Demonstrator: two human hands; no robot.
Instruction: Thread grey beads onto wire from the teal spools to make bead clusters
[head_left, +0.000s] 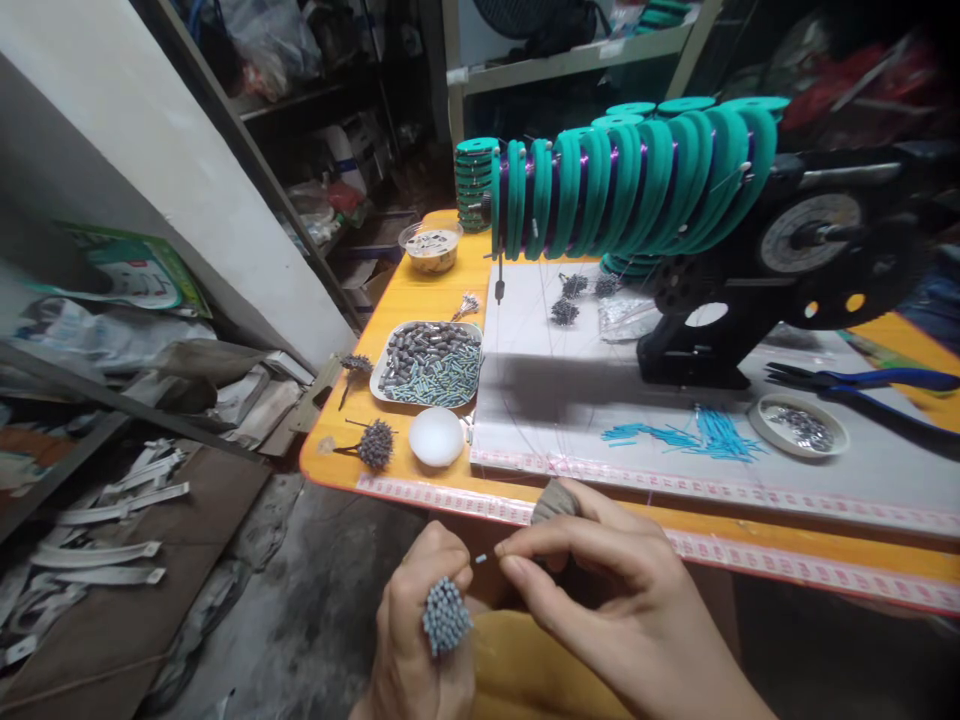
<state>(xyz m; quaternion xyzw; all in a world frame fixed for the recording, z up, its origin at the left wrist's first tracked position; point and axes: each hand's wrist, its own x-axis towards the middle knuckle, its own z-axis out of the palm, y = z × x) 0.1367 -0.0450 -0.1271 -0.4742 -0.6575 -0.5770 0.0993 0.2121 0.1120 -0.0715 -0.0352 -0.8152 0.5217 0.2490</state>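
Observation:
Low in the view, my left hand [424, 610] is closed around a bundle of thin pieces with blue-grey tips [448, 617], the tips packed together in a round head. A tiny blue-grey tube [481, 558] shows in the gap between my two hands, near the left thumb and forefinger. To its right, the thumb and forefinger of my right hand [600, 580] are pinched together; what lies between them is too small to make out. A grey-brown cover [555, 502] sits on another finger of that hand, close to the table edge.
On the yellow table [397, 290] are a tray of small grey and blue parts [431, 365], a white dome [437, 437], grey-tipped bundles [375, 445], blue tubes [712, 435], a small dish [799, 425] and pliers [862, 385]. A black winding machine with teal spools [637, 190] stands behind.

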